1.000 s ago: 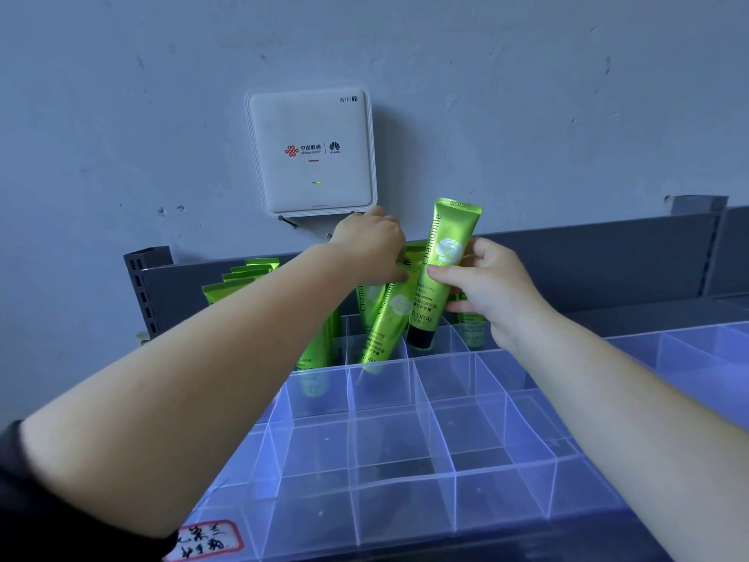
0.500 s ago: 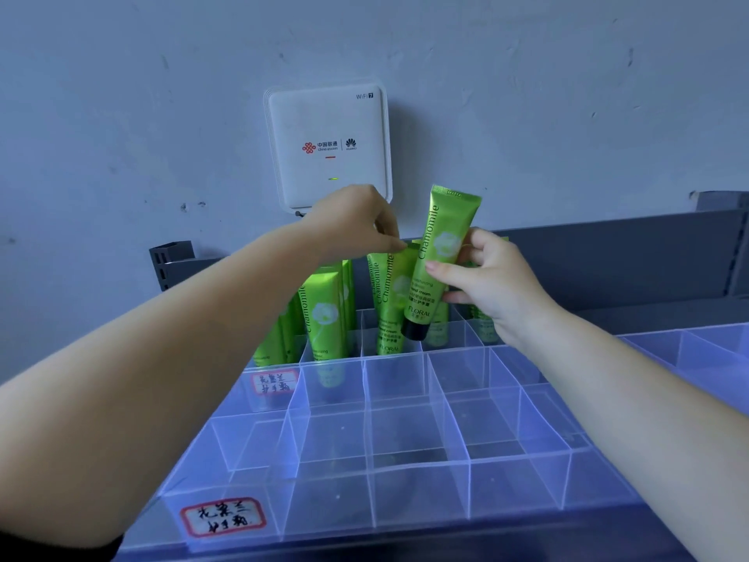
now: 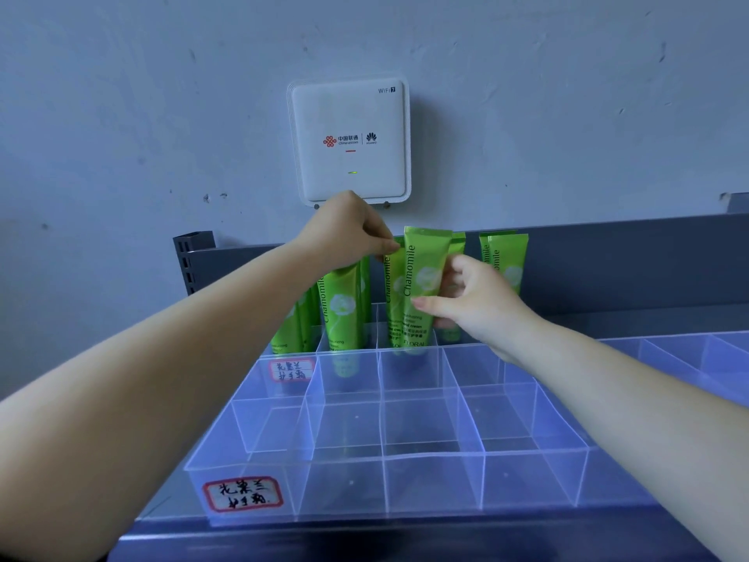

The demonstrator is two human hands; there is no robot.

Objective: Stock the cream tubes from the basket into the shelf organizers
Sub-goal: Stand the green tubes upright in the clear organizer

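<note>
My right hand (image 3: 474,302) grips a green Chamomile cream tube (image 3: 423,285), upright, with its lower end down in a back-row cell of the clear plastic organizer (image 3: 409,456). Fingertips of my left hand (image 3: 348,233) pinch the top of the green tube (image 3: 392,294) standing just behind and left of it. Several more green tubes stand in the back cells: one to the left (image 3: 340,310) and a pair at the right (image 3: 504,257). The basket is out of view.
The organizer's front rows are bare cells with two red-framed handwritten labels (image 3: 242,493). A second clear organizer (image 3: 689,354) adjoins on the right. A grey shelf back panel (image 3: 628,261) runs behind, and a white WiFi box (image 3: 350,142) hangs on the wall above.
The tube in my right hand has gone from tilted and raised to upright and lower into the back cell. My left hand stays at the neighbouring tubes' tops. The view has shifted left.
</note>
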